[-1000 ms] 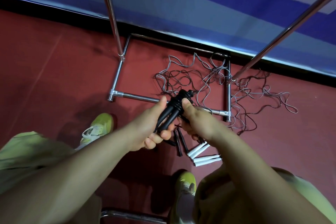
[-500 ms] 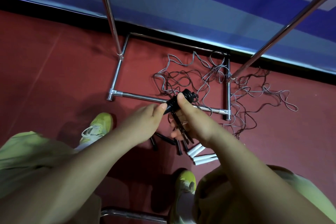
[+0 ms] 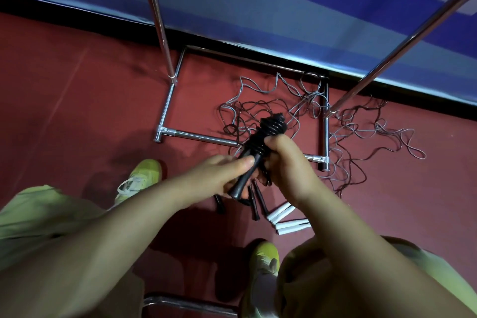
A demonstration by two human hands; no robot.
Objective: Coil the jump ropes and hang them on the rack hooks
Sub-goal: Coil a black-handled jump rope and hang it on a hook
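Under me is a dark red floor point(image 3: 85, 111), running up to a black strip along the base of a blue wall panel. The chrome rack base point(image 3: 204, 137) sits flat on it as a rectangle of tubes. A messy tangle of ropes point(image 3: 343, 126) sprawls across the floor, grey and dark cords looped over and past the base's right side tube. Closer to me lie some black handles point(image 3: 255, 208), and just beside them three or maybe four white handles point(image 3: 290, 224), hard to count. My two yellow-green shoes point(image 3: 140, 179) are planted there too.
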